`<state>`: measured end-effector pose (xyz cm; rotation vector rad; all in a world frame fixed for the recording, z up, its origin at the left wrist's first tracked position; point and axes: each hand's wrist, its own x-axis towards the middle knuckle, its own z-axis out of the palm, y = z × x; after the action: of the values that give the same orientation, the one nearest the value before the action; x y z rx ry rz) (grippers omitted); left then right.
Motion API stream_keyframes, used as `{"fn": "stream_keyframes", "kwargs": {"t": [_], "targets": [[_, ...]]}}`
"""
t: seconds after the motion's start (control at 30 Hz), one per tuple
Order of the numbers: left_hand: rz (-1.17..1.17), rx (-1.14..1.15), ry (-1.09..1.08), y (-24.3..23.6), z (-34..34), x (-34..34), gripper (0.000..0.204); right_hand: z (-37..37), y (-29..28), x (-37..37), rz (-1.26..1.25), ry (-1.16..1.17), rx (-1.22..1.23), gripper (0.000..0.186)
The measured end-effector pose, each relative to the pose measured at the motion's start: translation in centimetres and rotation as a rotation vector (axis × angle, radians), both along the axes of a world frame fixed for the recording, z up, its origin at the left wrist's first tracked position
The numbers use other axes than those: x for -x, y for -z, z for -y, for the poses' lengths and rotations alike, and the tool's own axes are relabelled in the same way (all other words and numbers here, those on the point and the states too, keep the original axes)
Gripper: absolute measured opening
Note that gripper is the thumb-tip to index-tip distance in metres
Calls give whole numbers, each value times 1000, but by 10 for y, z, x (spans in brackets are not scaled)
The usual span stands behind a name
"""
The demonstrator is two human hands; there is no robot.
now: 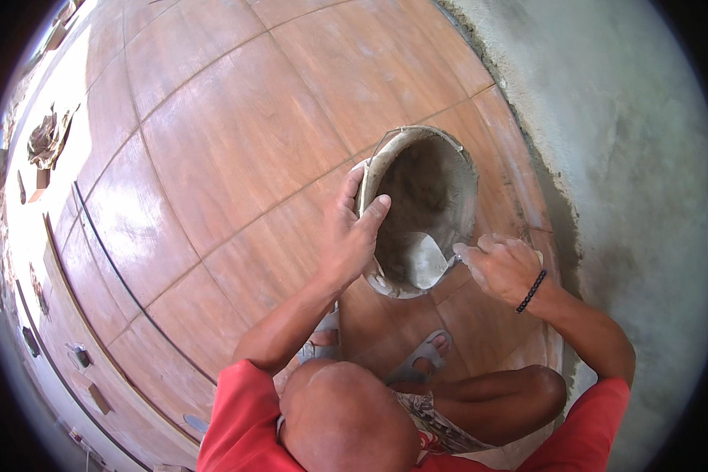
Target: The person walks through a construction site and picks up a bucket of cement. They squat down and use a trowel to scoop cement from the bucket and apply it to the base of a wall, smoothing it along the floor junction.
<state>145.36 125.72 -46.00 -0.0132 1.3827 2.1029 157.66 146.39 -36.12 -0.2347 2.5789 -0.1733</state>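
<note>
My left hand (355, 236) grips the left rim of a round bucket (468, 177), its thumb over the edge and its fingers outside. The bucket tilts so its mouth faces me, and grey-brown mortar (421, 177) coats its inside. A thin wire handle lies against the far rim. In my right hand (502, 266), closed at the bucket's lower right edge, is a trowel (427, 261). Its pale blade reaches inside, low against the mortar; most of its handle is hidden by my fingers.
Wood-look floor tiles (220, 118) spread under the bucket. To the right rises a grey plastered wall (629, 157) with a rough lower edge. A dark cable (126, 275) crosses the floor at left, and crumpled brown material (49, 138) lies in the bright patch. My sandaled foot (423, 355) is below the bucket.
</note>
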Motion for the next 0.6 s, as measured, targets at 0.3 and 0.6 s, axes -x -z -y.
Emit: {"fn": "stream_keyframes", "kwargs": {"t": [0.3,0.6], "targets": [[-65,36,-30,4,0,-4,58,-10,3,-7,41,243,306,32],[183,-94,-216,29,33,-2,55,-31,36,-24,-247,588,538,33]]}}
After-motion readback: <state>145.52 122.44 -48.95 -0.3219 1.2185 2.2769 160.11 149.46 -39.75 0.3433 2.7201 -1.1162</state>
